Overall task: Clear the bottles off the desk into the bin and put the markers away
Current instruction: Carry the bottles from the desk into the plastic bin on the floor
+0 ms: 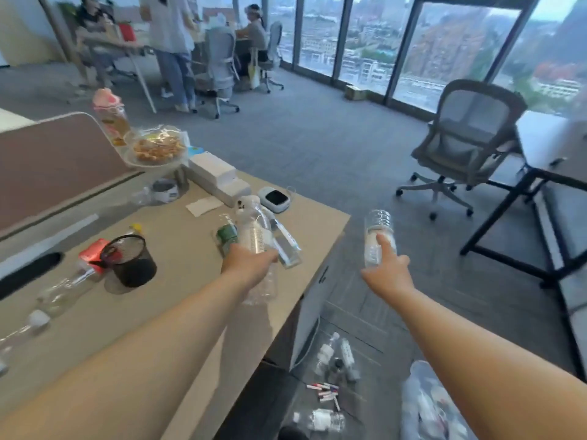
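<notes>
Left hand (251, 265) wraps clear bottle (254, 233); right hand (387, 276) grips small bottle (379, 223)

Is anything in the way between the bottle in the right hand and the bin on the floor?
Nothing visible is. The right hand holds the bottle in open air, and the bin sits low beside that arm. The markers on the floor lie to its left, out of the path.

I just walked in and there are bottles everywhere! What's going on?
A person is clearing a desk. The left hand grips a tall clear bottle at the desk, and the right hand holds a white-labelled bottle out over the floor. Other bottles lie on the desk, and markers lie on the floor.
</notes>
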